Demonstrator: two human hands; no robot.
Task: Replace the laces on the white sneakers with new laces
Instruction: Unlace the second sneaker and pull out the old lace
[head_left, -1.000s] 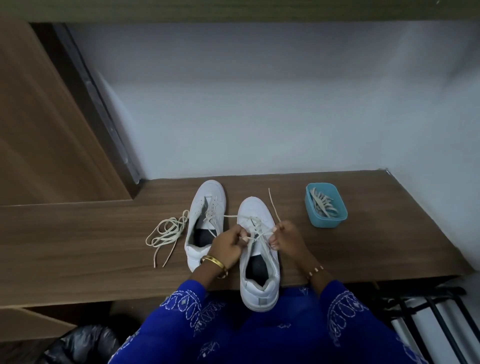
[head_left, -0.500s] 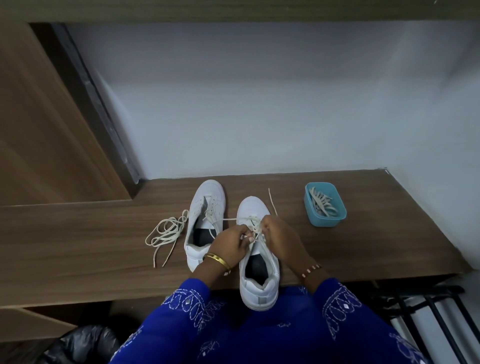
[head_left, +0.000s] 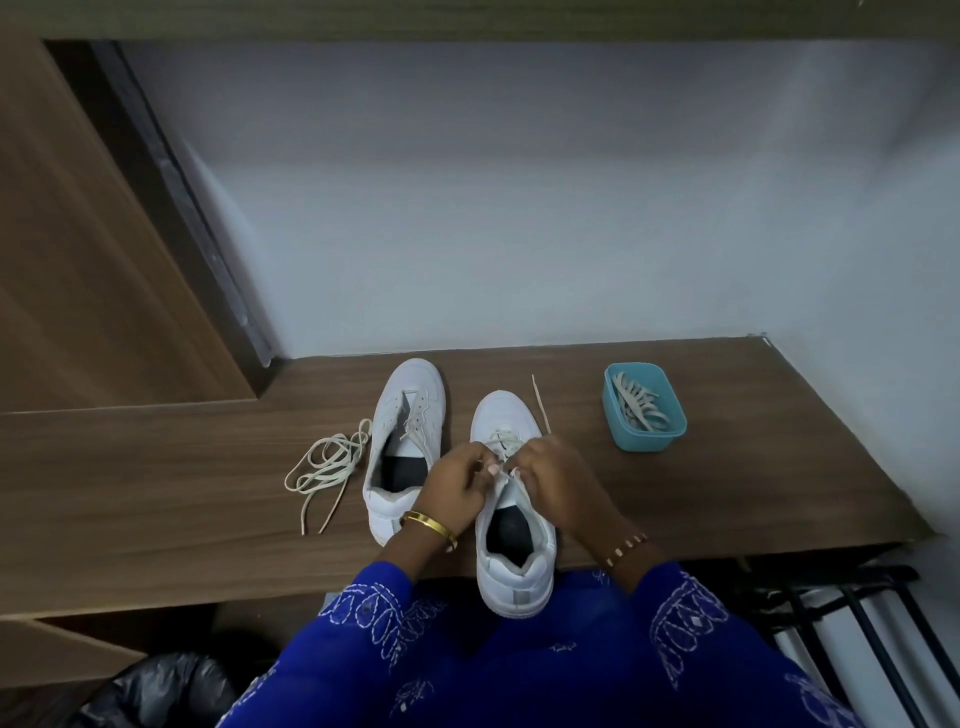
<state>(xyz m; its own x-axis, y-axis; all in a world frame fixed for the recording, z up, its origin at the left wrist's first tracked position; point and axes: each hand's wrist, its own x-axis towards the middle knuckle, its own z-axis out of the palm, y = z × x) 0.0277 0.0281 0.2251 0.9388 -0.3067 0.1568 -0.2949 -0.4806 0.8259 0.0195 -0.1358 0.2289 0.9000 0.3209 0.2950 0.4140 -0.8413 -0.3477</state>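
Since a second ago, right hand (head_left: 558, 480) moved in from the lace's free end to meet left hand (head_left: 457, 486) over the right sneaker (head_left: 511, 514); both pinch its lace (head_left: 506, 447) at the eyelets, apparently threading. Left sneaker (head_left: 405, 441) sits beside it, loose lace (head_left: 324, 467) further left, blue tub (head_left: 644, 408) of laces far right, all on the wooden worktop (head_left: 727, 493) against a pale wall.
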